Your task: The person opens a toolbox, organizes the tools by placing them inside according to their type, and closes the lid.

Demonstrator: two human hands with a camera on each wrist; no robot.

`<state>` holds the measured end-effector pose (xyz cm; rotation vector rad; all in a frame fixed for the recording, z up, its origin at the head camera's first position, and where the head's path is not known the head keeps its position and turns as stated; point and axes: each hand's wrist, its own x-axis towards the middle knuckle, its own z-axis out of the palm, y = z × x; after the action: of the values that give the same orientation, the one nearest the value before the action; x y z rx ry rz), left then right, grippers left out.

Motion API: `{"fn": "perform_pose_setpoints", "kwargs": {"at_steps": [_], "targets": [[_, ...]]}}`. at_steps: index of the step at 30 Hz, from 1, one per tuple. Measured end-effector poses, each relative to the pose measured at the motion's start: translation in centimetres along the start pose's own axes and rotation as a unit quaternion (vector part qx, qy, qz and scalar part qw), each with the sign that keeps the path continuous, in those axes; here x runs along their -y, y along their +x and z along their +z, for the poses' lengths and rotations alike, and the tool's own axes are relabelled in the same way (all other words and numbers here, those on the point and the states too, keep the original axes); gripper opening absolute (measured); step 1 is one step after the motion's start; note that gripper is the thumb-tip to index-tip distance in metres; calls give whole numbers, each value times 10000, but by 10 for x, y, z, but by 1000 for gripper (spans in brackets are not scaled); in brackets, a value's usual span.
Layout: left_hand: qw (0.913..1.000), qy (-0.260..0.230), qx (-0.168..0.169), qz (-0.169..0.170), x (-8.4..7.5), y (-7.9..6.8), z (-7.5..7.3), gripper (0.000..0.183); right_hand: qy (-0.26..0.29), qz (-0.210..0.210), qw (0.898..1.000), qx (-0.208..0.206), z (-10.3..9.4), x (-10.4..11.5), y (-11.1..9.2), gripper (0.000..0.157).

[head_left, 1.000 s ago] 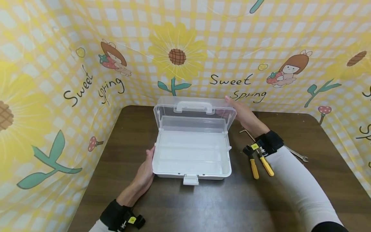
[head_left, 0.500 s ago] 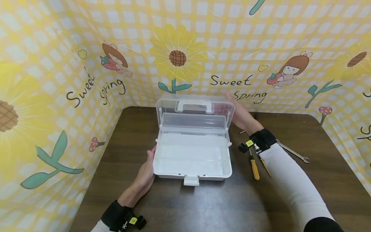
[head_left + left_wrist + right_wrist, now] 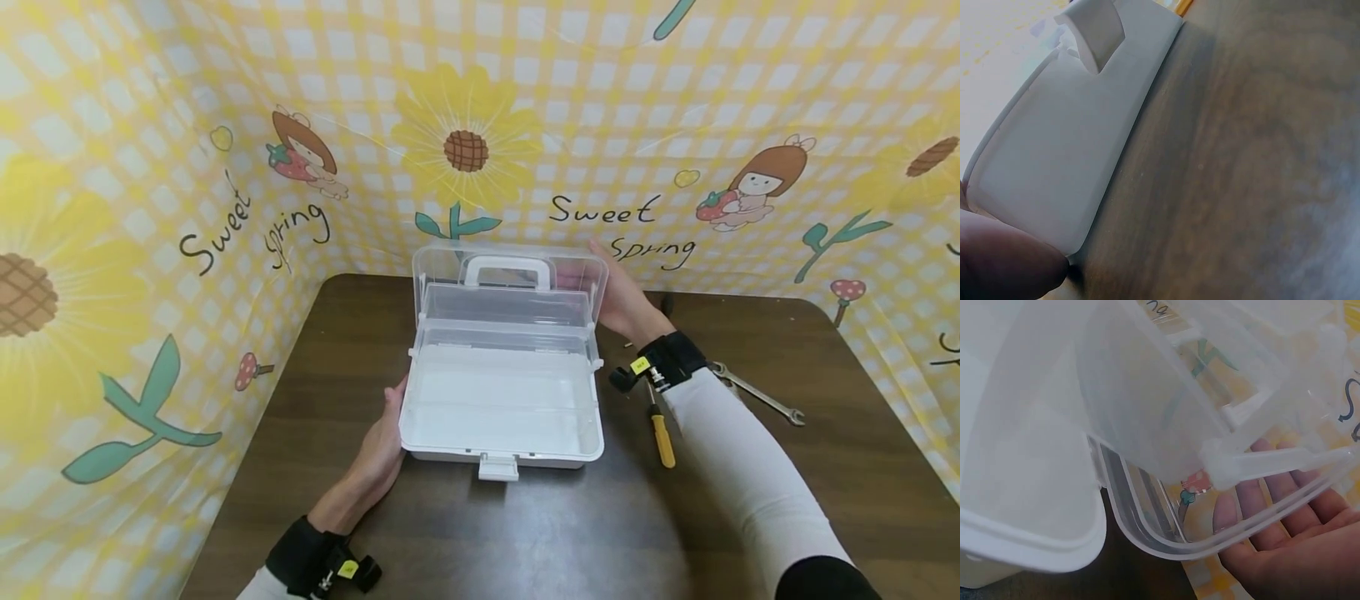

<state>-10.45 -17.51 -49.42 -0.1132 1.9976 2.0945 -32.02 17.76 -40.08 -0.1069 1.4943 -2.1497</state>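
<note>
Head: left hand (image 3: pixel 377 450) touches white rectangular plastic box (image 3: pixel 502 400), grip unclear; right hand (image 3: pixel 625 298), fingers extended, behind clear plastic lid (image 3: pixel 442 268).

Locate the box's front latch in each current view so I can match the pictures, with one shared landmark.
Head: latch below picture centre, on the near side of the white box.
Left wrist: latch near the top edge, left of centre.
Right wrist: not in it.
Shared landmark: white box, visible in all three.
</note>
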Motion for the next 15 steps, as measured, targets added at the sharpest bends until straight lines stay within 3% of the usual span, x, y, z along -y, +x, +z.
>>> {"fn": "perform_pose_setpoints", "kwargs": {"at_steps": [6,10,15], "targets": [[10000,3,30,62,0,3,0,86,356,-223,9991,92,-5,-6,7,46],[9999,-15,58,110,1,5,0,84,650,1,9975,-286,-11,-12,13,34],[10000,-20,35,82,1,6,1,83,1015,378,9921,-639,-16,-16,20,31]]}}
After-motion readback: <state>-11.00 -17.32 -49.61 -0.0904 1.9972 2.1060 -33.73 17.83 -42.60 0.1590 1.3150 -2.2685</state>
